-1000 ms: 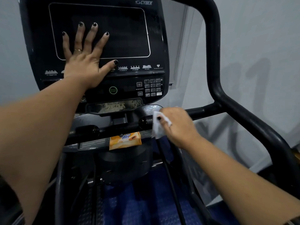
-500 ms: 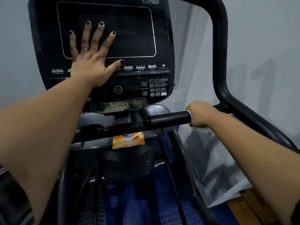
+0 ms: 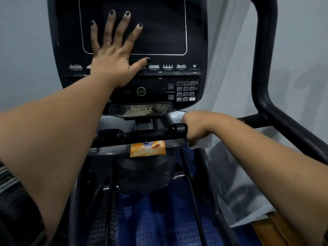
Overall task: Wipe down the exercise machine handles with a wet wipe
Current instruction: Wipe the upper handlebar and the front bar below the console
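The glossy black console fills the upper middle, its dark rectangular screen outlined by a thin pale line. A thick, smooth black tube rail bends down the right side in front of a pale wall. Below lies a blue textured floor mat.

The left hand lies flat on the screen, fingers spread and straight, covering its lower left corner. The right hand is curled tightly round the short round handle, hiding all but its rounded end. The wet wipe is wrapped under that grip, with a white corner showing below the wrist.

An orange plastic packet sits on the ledge beneath the handle. A small keypad is set into the console's lower right.
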A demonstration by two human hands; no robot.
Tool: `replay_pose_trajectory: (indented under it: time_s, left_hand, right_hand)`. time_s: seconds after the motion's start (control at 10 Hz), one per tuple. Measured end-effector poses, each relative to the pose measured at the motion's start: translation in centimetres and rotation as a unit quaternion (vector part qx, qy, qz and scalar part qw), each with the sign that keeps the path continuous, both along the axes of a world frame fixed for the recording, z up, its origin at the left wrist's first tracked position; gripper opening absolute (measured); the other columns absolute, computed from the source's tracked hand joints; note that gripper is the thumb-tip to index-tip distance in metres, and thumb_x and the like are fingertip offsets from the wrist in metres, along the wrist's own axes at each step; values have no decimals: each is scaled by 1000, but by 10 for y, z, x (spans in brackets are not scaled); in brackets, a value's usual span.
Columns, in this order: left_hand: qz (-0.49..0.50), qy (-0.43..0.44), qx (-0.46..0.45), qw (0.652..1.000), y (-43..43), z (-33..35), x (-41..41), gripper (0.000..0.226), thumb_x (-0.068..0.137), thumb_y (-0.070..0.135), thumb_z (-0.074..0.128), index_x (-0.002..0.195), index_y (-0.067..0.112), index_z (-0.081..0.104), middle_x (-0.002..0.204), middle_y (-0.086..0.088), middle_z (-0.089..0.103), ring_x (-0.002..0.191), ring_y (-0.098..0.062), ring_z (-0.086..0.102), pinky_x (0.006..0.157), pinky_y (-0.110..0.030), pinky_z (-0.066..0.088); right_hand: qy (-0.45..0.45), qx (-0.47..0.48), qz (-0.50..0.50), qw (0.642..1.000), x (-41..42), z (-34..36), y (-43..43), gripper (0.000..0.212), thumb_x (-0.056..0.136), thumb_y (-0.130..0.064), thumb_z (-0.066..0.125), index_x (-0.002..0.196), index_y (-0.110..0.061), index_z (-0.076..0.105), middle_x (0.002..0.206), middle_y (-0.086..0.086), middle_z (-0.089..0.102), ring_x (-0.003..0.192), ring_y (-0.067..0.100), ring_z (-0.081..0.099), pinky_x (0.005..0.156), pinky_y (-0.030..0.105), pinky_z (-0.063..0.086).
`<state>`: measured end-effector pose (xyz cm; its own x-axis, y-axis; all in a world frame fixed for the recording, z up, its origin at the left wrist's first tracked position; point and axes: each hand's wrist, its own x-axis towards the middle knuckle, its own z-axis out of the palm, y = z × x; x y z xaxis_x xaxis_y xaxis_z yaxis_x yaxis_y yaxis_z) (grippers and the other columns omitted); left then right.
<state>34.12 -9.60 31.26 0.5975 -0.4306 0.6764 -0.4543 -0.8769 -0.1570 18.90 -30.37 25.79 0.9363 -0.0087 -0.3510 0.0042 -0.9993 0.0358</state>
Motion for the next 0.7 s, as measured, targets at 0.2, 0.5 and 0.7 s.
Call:
replay_pose_trajectory:
  time_s: [0.2, 0.5, 0.7]
  left_hand:
    - [-1, 1, -1, 1000, 0, 0, -3, 77, 91, 73, 23, 155, 36, 1, 165, 2, -9, 151, -29, -12, 117, -63, -4]
    - [7, 11, 1, 1000, -1, 1, -4, 76, 92, 72, 26, 155, 37, 1, 165, 4, -10, 151, -28, -14, 117, -62, -6]
    - [1, 13, -5, 1000, 0, 1, -4, 76, 92, 71, 27, 155, 36, 4, 165, 4, -8, 151, -27, -13, 117, -62, -5]
  right_hand:
    - [-197, -5, 46, 979, -19, -12, 22, 10, 77, -26, 63, 83, -25, 54, 73, -7, 51, 74, 23, 51, 61, 28, 37]
    - [-473, -35, 118, 873, -31, -68, 12, 45, 52, -4, 77, 93, -11, 59, 77, 5, 60, 68, 28, 58, 63, 36, 46]
    - [-553, -12, 102, 827, -36, -91, -31, 33, 76, -7, 44, 109, -4, 44, 86, 15, 60, 74, 33, 56, 78, 38, 34]
